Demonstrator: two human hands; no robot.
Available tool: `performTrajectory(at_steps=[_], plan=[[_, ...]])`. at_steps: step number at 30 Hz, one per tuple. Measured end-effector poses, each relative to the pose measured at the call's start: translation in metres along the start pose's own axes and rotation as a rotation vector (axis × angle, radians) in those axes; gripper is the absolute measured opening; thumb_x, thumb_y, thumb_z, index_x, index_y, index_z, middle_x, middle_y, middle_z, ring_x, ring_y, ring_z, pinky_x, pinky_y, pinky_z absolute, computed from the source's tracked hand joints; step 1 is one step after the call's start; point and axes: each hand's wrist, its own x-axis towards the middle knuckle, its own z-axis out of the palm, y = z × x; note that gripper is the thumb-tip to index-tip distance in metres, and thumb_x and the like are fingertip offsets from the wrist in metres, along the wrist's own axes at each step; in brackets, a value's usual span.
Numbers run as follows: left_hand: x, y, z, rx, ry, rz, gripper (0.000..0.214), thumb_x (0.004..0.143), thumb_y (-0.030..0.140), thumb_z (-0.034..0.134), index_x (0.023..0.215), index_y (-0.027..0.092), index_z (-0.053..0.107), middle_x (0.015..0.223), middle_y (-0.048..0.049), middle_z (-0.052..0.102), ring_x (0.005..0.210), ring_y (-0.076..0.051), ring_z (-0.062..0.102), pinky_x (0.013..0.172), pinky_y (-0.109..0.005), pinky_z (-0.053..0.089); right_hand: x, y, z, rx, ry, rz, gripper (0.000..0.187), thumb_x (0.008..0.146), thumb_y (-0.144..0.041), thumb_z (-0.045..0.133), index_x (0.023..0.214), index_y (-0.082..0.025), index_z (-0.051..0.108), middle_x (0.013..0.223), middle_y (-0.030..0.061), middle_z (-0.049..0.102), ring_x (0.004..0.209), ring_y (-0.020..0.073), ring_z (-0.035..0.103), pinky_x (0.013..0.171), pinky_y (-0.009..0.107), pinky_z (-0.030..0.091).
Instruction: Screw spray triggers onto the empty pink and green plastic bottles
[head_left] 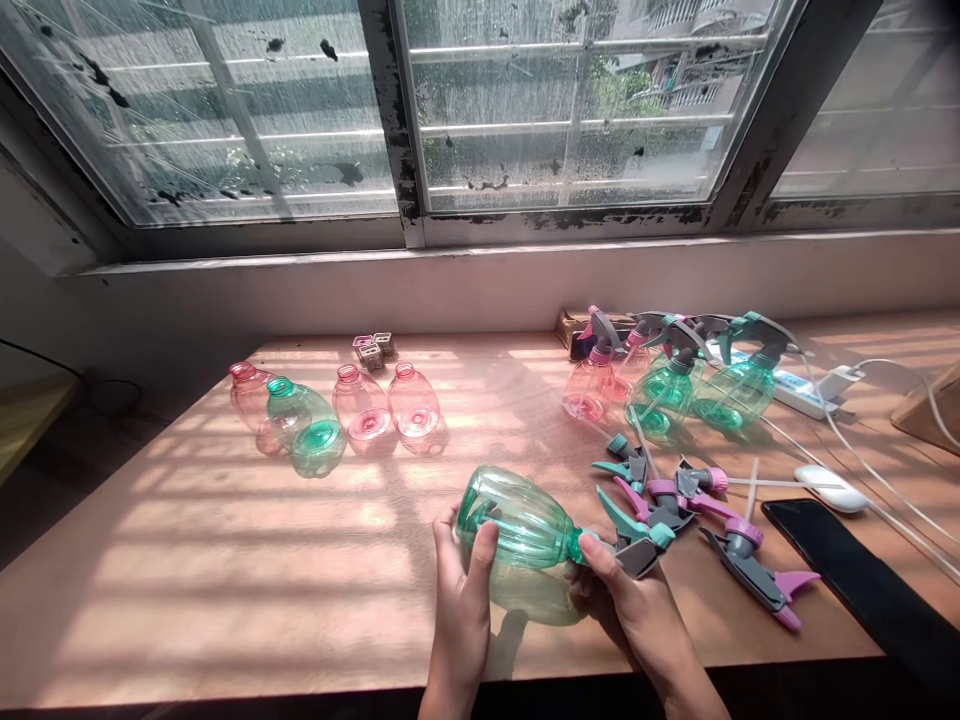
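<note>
My left hand [463, 590] grips the base of a green plastic bottle [517, 520] that lies on its side above the table. My right hand [626, 600] is closed on the green-and-grey spray trigger head [636, 540] at the bottle's neck. Loose trigger heads [697, 500] in pink, green and grey lie just to the right of my hands. Several empty pink bottles [364, 405] and one green bottle [307, 425] stand at the left of the table. Finished spray bottles [667, 385] stand at the back right.
The wooden table [225, 560] sits under a dirty window. A black phone [862, 575], a white mouse [831, 488], a power strip with white cables [806, 390] and a wooden block [930, 410] lie at the right. Small square caps [373, 348] sit at the back.
</note>
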Motion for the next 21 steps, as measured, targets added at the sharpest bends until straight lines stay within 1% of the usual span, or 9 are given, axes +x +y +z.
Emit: performTrajectory(at_steps=[3, 5, 8, 10, 12, 14, 17, 19, 21], plan=[[-0.001, 0.004, 0.001, 0.021, -0.065, 0.035, 0.055, 0.095, 0.062, 0.064, 0.134, 0.024, 0.056, 0.126, -0.0088, 0.071, 0.123, -0.032, 0.066, 0.105, -0.042, 0.049, -0.001, -0.004, -0.003, -0.115, 0.044, 0.055, 0.059, 0.079, -0.072, 0.078, 0.054, -0.019, 0.069, 0.051, 0.0046, 0.066, 0.051, 0.0186, 0.061, 0.053, 0.031, 0.050], [0.000, 0.004, 0.001, 0.026, -0.121, 0.084, 0.055, 0.096, 0.059, 0.063, 0.139, 0.025, 0.055, 0.134, -0.0094, 0.068, 0.130, -0.033, 0.062, 0.110, -0.043, 0.046, -0.001, -0.007, -0.004, -0.072, 0.086, 0.098, 0.058, 0.080, -0.071, 0.077, 0.056, -0.020, 0.066, 0.050, 0.0036, 0.064, 0.048, 0.0182, 0.061, 0.049, 0.029, 0.049], [-0.001, -0.001, -0.001, 0.046, -0.139, 0.160, 0.054, 0.097, 0.053, 0.064, 0.143, 0.025, 0.055, 0.144, -0.0105, 0.064, 0.138, -0.033, 0.057, 0.116, -0.044, 0.043, -0.002, -0.010, -0.004, 0.061, 0.075, 0.099, 0.056, 0.078, -0.066, 0.082, 0.055, -0.022, 0.055, 0.043, -0.0050, 0.048, 0.039, 0.0112, 0.047, 0.039, 0.023, 0.035], [-0.004, -0.005, -0.004, 0.063, -0.120, 0.232, 0.053, 0.095, 0.048, 0.068, 0.142, 0.026, 0.057, 0.150, -0.0109, 0.062, 0.144, -0.034, 0.053, 0.121, -0.046, 0.040, -0.005, -0.010, -0.004, 0.187, 0.062, 0.091, 0.054, 0.074, -0.060, 0.088, 0.058, -0.023, 0.051, 0.045, -0.0095, 0.041, 0.038, 0.0077, 0.037, 0.037, 0.021, 0.030], [-0.011, -0.007, -0.008, 0.061, -0.112, 0.328, 0.054, 0.089, 0.043, 0.075, 0.139, 0.028, 0.060, 0.156, -0.0113, 0.057, 0.150, -0.036, 0.046, 0.125, -0.050, 0.036, -0.010, -0.009, -0.004, 0.301, 0.086, 0.123, 0.050, 0.072, -0.054, 0.092, 0.063, -0.024, 0.054, 0.049, -0.0097, 0.044, 0.041, 0.0089, 0.040, 0.040, 0.021, 0.036], [-0.019, -0.004, -0.013, 0.050, -0.119, 0.372, 0.060, 0.084, 0.043, 0.080, 0.139, 0.030, 0.061, 0.161, -0.0119, 0.053, 0.153, -0.039, 0.043, 0.125, -0.054, 0.036, -0.015, -0.008, -0.005, 0.326, 0.112, 0.129, 0.041, 0.075, -0.054, 0.089, 0.067, -0.026, 0.061, 0.056, -0.0060, 0.056, 0.050, 0.0153, 0.055, 0.047, 0.026, 0.048], [-0.027, 0.009, -0.021, -0.029, -0.153, 0.303, 0.078, 0.077, 0.064, 0.082, 0.144, 0.034, 0.058, 0.159, -0.0117, 0.054, 0.149, -0.043, 0.047, 0.118, -0.055, 0.045, -0.020, -0.008, -0.006, 0.185, 0.093, -0.096, 0.032, 0.085, -0.059, 0.079, 0.087, -0.026, 0.077, 0.088, 0.0036, 0.076, 0.085, 0.0283, 0.071, 0.076, 0.038, 0.060], [-0.027, 0.017, -0.025, -0.082, -0.148, 0.191, 0.081, 0.073, 0.080, 0.075, 0.138, 0.033, 0.062, 0.153, -0.0111, 0.060, 0.144, -0.044, 0.051, 0.111, -0.052, 0.051, -0.024, -0.012, -0.006, 0.097, 0.037, -0.302, 0.034, 0.087, -0.058, 0.077, 0.103, -0.028, 0.081, 0.114, 0.0079, 0.077, 0.110, 0.0347, 0.069, 0.098, 0.046, 0.056], [-0.024, 0.023, -0.028, -0.105, -0.115, 0.030, 0.071, 0.079, 0.082, 0.068, 0.127, 0.030, 0.068, 0.145, -0.0104, 0.065, 0.136, -0.041, 0.058, 0.105, -0.049, 0.054, -0.030, -0.019, -0.005, 0.050, -0.049, -0.423, 0.029, 0.087, -0.053, 0.078, 0.105, -0.031, 0.083, 0.123, 0.0104, 0.076, 0.124, 0.0402, 0.064, 0.107, 0.053, 0.051]])
